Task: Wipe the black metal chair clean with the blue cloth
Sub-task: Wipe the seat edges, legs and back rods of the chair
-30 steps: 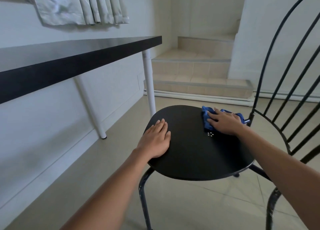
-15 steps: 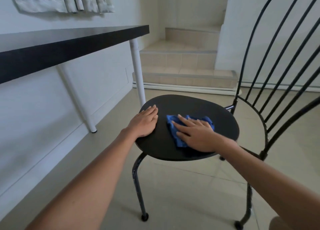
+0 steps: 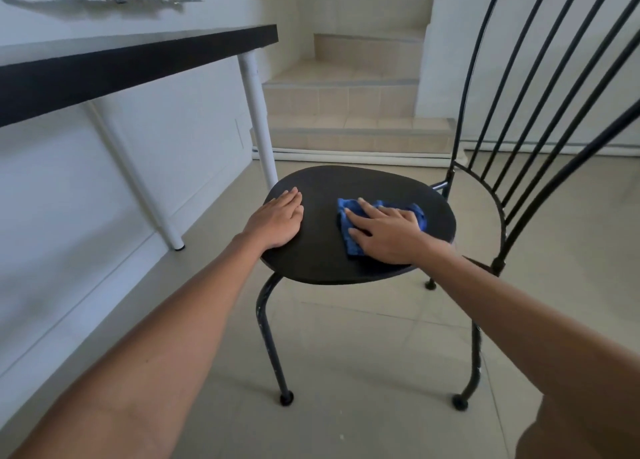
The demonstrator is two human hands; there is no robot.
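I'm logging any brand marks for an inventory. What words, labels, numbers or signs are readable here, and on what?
None: no readable text anywhere in the view.
The black metal chair, the blue cloth under the right hand, the left hand and the dark tabletop carry no visible lettering.

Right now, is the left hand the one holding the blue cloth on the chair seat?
No, the right hand presses the blue cloth; the left hand rests flat on the bare seat.

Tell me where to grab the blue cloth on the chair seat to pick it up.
Probably pinch the blue cloth at its bunched near-left edge, coming from above. It lies flat on the chair seat, and the right hand covers the rest, so only that edge is free.
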